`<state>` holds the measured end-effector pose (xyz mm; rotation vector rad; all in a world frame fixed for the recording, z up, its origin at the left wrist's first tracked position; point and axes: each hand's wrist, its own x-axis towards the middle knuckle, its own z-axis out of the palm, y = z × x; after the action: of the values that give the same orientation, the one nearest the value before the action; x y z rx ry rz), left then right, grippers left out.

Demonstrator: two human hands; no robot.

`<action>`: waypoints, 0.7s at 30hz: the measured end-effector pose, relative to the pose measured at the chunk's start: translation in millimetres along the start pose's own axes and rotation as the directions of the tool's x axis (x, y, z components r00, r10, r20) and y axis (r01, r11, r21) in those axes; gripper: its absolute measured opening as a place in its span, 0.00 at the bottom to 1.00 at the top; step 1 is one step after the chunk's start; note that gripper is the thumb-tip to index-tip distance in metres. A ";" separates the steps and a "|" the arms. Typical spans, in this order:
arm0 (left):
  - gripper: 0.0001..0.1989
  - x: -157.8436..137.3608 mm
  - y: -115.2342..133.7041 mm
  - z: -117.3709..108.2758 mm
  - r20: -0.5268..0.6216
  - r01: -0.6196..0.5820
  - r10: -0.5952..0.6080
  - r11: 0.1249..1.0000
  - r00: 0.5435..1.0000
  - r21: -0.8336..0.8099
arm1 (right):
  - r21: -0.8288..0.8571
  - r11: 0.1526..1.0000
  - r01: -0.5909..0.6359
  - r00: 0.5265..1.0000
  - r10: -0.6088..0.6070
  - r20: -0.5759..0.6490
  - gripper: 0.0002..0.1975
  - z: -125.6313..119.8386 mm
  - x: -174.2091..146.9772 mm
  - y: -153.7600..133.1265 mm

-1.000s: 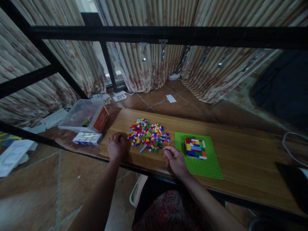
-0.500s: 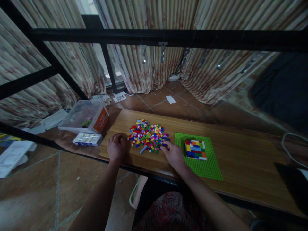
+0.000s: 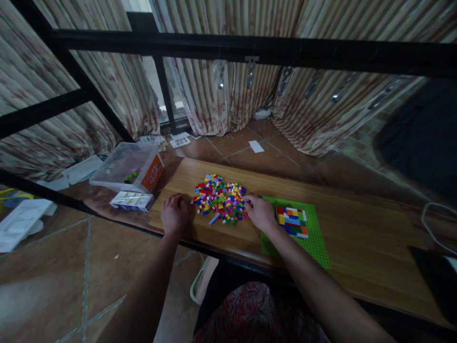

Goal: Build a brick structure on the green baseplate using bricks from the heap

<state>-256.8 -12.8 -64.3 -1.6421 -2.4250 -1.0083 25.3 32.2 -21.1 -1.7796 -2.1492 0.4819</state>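
A loose pile of small coloured toy bricks (image 3: 219,200) lies on the wooden tabletop (image 3: 357,238). My right hand (image 3: 261,213) is at the pile's right edge, thumb and fingers pinched together; whatever is between the fingertips is too small to make out. At the left of the pile my left hand (image 3: 174,213) rests on the wood, its fingers curled in and partly hidden. To the right lies a green baseplate (image 3: 314,252), its left part covered by my right hand and forearm. On it stands a block of joined multicoloured bricks (image 3: 293,221).
A clear plastic box (image 3: 121,164) with an orange label stands at the left, a small white carton (image 3: 132,201) in front of it. A black metal bar (image 3: 228,47) crosses above the far side. A white cable (image 3: 428,224) and a dark flat object (image 3: 433,276) are at the right.
My right hand has moved slightly up and away from the front, along the pile's right edge. My left hand stays beside the pile. The camera view has shifted a little.
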 end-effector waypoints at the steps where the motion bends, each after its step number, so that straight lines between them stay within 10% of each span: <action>1: 0.13 0.0 -0.1 0.2 -0.001 0.002 -0.002 1.000 1.000 -0.004 | 0.001 1.000 0.013 1.000 -0.013 0.015 0.15 1.1 1.9 0.4; 10: 0.13 -0.5 -0.6 2.2 -0.006 0.001 -0.001 1.000 1.000 -0.009 | 0.496 0.868 -0.001 1.000 0.002 -0.001 0.10 20.4 9.4 18.7; 21: 0.13 -1.5 0.8 2.4 0.001 0.022 -0.022 0.999 1.000 -0.026 | 0.503 0.865 -0.004 1.000 0.017 -0.021 0.08 15.6 -4.4 16.8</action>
<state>-254.7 -12.6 -66.4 -1.6282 -2.4458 -1.0471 34.0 29.8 -42.7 -1.4871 -1.7750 0.9220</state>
